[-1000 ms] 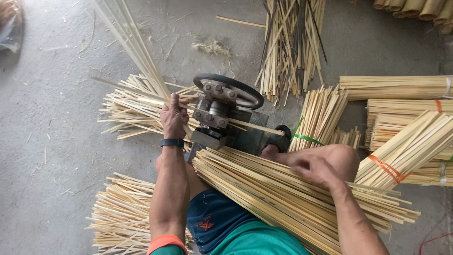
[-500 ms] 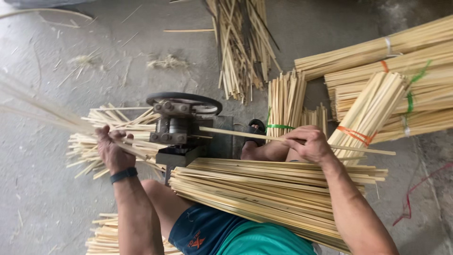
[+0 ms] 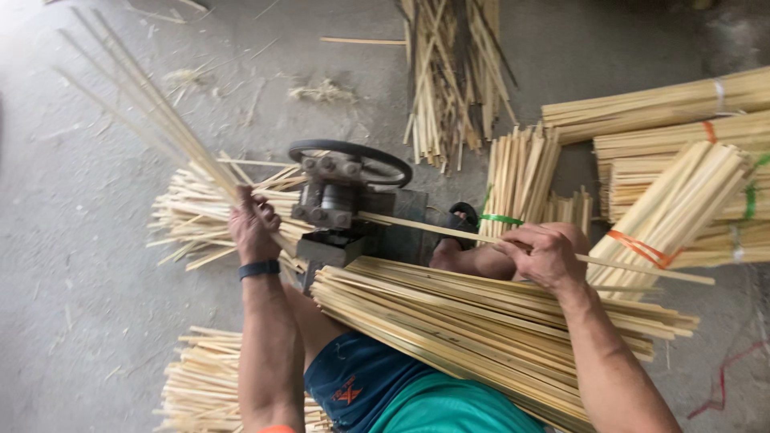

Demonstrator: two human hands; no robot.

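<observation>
One splitting machine (image 3: 345, 200), two hands, five tied bamboo bundles (image 3: 674, 208)

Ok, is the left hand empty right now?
No, the left hand grips several thin bamboo sticks that fan up and away from the small machine.

Two bare forearms reach forward from the bottom edge. The left hand (image 3: 253, 227) is fisted, a dark band at its wrist. The right hand (image 3: 544, 254) curls, fingers pinched together.
</observation>
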